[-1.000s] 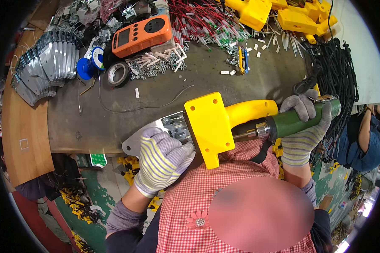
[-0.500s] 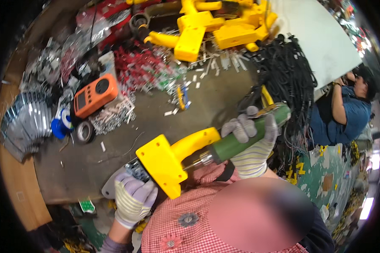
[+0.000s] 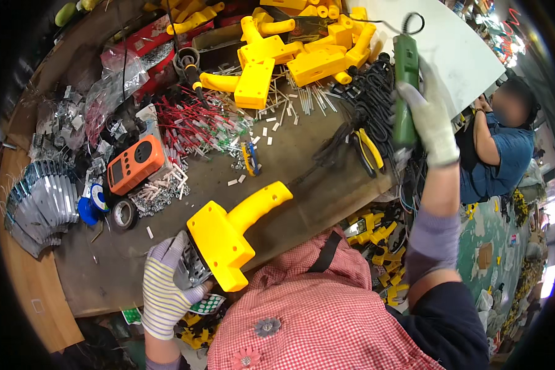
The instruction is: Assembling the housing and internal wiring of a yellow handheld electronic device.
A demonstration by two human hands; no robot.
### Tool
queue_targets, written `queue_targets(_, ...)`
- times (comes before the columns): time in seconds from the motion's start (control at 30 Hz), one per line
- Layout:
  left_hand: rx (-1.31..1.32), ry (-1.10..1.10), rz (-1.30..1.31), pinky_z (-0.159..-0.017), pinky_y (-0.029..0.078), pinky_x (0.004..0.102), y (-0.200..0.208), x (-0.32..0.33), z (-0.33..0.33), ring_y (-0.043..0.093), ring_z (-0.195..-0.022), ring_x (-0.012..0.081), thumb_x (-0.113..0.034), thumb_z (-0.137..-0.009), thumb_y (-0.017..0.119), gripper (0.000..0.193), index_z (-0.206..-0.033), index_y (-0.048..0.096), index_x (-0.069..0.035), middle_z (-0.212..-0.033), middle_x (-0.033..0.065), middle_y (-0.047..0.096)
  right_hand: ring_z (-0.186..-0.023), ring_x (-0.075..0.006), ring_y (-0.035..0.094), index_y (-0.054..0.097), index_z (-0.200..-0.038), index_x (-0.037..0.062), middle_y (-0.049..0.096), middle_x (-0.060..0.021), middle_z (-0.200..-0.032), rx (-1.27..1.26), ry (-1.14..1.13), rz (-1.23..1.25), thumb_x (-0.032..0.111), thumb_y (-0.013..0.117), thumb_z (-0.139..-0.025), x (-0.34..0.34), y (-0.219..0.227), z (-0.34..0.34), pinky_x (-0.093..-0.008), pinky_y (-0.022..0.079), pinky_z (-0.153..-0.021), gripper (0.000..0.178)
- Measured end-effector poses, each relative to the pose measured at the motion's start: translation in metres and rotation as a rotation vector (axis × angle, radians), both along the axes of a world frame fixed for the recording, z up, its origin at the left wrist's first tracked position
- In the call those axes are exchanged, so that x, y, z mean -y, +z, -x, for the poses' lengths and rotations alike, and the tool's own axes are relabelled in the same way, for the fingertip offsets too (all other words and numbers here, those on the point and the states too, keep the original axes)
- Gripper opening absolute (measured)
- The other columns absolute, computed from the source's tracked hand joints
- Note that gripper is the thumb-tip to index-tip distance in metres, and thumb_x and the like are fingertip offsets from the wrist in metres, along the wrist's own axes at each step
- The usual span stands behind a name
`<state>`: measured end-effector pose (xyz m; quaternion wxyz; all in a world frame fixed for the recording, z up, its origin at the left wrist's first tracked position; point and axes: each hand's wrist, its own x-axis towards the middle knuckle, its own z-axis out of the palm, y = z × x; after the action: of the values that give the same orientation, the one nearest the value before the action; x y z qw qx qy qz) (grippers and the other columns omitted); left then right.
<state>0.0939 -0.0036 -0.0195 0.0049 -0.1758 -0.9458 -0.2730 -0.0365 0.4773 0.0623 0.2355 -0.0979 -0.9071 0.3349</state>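
While the left hand (image 3: pixel 165 287) grips slotted metal (image 3: pixel 195 270), blocky yellow plastic (image 3: pixel 217 242) adjoins it.

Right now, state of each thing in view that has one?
Left hand: grip closed on the metal part.
Right hand: grip closed around the green driver.
Yellow housing: held by its joined metal part.
Green driver: apart from the yellow housing.
Orange meter: dial side showing; on/off unclear.
Yellow-handled pliers: lying, handles spread.
Tape roll: lying flat.
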Motion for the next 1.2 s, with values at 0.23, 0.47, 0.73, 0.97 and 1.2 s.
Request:
queue_targets(0.23,0.072,-0.027,-0.152,-0.101,0.045,0.0443,0.004,0.002,0.019,0.058,-0.113,0.0393,-0.031,-0.061,0.086,0.088,-0.138,0.055,-0.004,-0.121,0.0222,0.061,-0.114,-0.0392,0.062,0.041,-0.149,0.0166,0.065,-0.0230,-0.122,0.440,-0.205,-0.909,0.027,0.069,-0.086,-0.085,0.006,0.056,-0.0483,0.049,-0.098,0.070)
queue_targets(0.47,0.145,0.017,-0.214,-0.102,0.045,0.0415,0.006,0.007,0.023,0.060,-0.112,0.0375,-0.031,-0.066,0.084,0.084,-0.138,0.055,-0.002,-0.117,0.0213,0.064,-0.119,-0.0371,0.060,0.045,-0.148,0.0173,0.063,-0.0199,-0.130,0.557,-0.260,-0.891,0.027,0.071,-0.087,-0.050,0.016,0.067,-0.0450,0.047,-0.102,0.067)
queue_targets(0.73,0.094,-0.018,-0.189,-0.094,0.049,0.0383,0.010,0.004,0.024,0.062,-0.103,0.0346,-0.020,-0.064,0.084,0.078,-0.134,0.057,0.001,-0.111,0.0190,0.063,-0.111,-0.0372,0.063,0.068,-0.122,0.0091,0.069,-0.0194,-0.117,0.146,-0.328,-0.803,0.032,0.069,-0.086,-0.031,0.011,0.037,-0.0441,0.049,-0.097,0.043)
queue_targets(0.97,0.037,0.015,-0.179,-0.096,0.048,0.0388,0.003,-0.001,0.015,0.059,-0.108,0.0345,-0.022,-0.059,0.086,0.083,-0.133,0.057,0.003,-0.118,0.0196,0.057,-0.099,-0.0329,0.063,0.071,-0.094,0.0103,0.069,-0.0124,-0.096,0.094,0.666,-0.792,0.008,0.069,-0.077,0.019,-0.029,0.060,-0.0440,0.051,-0.088,0.017)
queue_targets(1.2,0.049,0.029,-0.142,-0.096,0.050,0.0411,0.011,-0.006,0.008,0.059,-0.108,0.0360,-0.023,-0.059,0.086,0.083,-0.133,0.058,0.000,-0.119,0.0196,0.056,-0.093,-0.0324,0.068,0.070,-0.095,0.0142,0.070,-0.0115,-0.093,0.288,0.333,-0.967,0.017,0.078,-0.073,0.023,-0.049,0.046,-0.0447,0.053,-0.083,0.024)
